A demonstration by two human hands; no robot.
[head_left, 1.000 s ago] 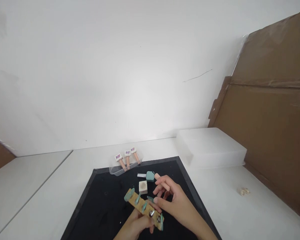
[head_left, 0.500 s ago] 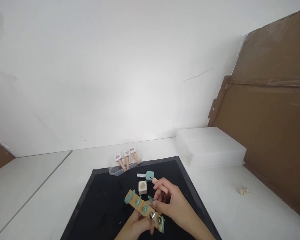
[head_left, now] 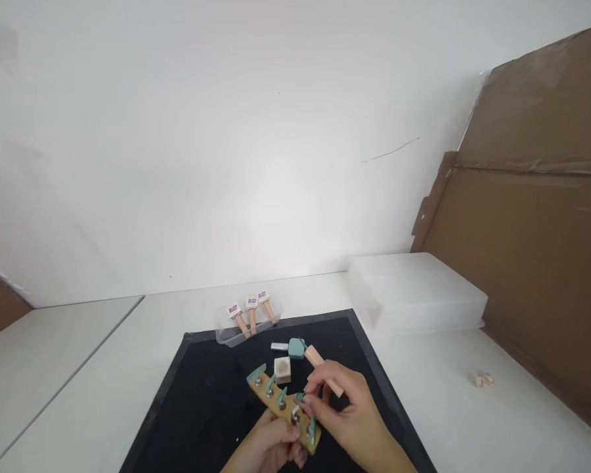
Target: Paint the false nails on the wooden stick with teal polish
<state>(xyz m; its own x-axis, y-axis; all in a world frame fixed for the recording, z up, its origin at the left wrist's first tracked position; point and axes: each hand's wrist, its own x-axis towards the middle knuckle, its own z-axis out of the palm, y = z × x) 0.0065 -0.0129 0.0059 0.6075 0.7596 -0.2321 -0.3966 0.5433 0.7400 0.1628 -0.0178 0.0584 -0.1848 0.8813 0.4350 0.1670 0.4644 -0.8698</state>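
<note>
The left hand (head_left: pixel 268 447) is closed around the near end of a wooden bar (head_left: pixel 282 407), holding it tilted above the near edge of the black mat (head_left: pixel 201 401). The bar is a tan strip carrying a row of teal wing nuts (head_left: pixel 256 374) on silver bolts. The right hand (head_left: pixel 347 414) has its fingers curled, pinching one teal nut near the bar's middle. A pink-handled tool (head_left: pixel 315 358) with a teal head lies just behind the right hand, beside a small cream cube (head_left: pixel 282 369).
</note>
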